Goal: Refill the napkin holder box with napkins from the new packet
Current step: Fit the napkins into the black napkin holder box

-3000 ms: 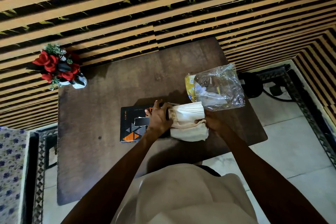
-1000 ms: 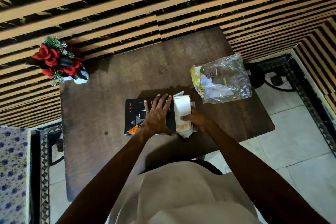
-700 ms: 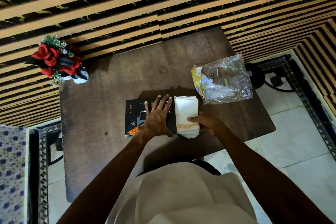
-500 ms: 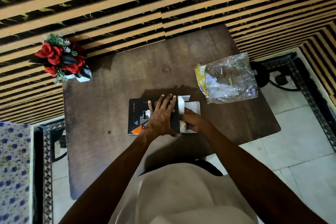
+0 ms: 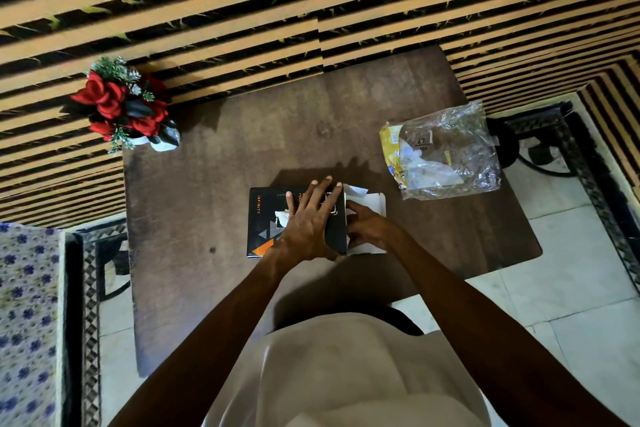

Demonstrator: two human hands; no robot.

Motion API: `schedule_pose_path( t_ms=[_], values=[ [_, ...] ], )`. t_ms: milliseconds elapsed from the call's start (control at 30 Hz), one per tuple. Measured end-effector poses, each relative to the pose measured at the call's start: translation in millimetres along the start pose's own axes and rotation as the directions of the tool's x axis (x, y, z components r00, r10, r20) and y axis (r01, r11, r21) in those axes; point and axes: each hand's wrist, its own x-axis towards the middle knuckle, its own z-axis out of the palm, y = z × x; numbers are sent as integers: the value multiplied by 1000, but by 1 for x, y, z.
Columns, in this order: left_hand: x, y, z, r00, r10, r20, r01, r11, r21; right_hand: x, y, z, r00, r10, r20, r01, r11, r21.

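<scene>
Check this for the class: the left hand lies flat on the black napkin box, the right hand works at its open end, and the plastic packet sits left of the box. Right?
One slip: the head view shows the plastic packet right of the black napkin box, not left. The left hand does lie flat on the box, and the right hand works at its open end.

One black napkin holder box (image 5: 263,218), one clear plastic packet (image 5: 446,152), and one vase of red flowers (image 5: 124,111) are counted on one worktop (image 5: 194,204). Two hands are counted: left hand (image 5: 308,225) and right hand (image 5: 367,229).
</scene>
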Motion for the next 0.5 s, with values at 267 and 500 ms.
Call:
schedule_pose_path(
  t_ms=[267, 500],
  values=[
    [-55, -42, 2, 962, 18, -274, -17, 1000, 3, 1, 10, 1, 983, -86, -162, 77, 995, -66],
    [-68, -47, 21, 981, -34, -191, 82, 966, 245, 4, 16, 14, 961, -204, -189, 142, 944, -296]
  ],
)
